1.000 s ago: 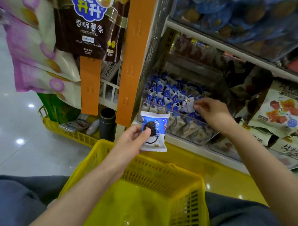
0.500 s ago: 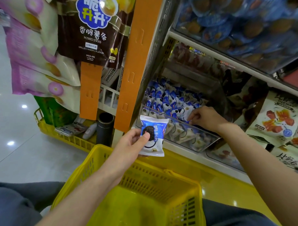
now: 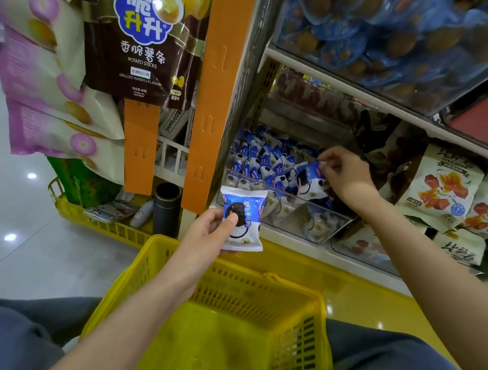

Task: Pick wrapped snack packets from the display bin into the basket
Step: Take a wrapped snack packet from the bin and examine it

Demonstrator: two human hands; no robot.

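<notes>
Left hand [image 3: 204, 233] raised gripping cookie packet [image 3: 245, 225], right hand [image 3: 346, 174] fingers [image 3: 330, 158] pinching bin packet [image 3: 307, 177]

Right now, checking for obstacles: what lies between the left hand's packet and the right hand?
The display bin's clear front wall, in the head view: left hand holds its packet outside it, right hand pinches another packet inside.

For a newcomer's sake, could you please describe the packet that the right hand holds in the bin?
Look right of the orange post to the clear display bin of blue-and-white packets. The snack packet is the one the right hand pinches by its top, standing above its neighbours.
</notes>
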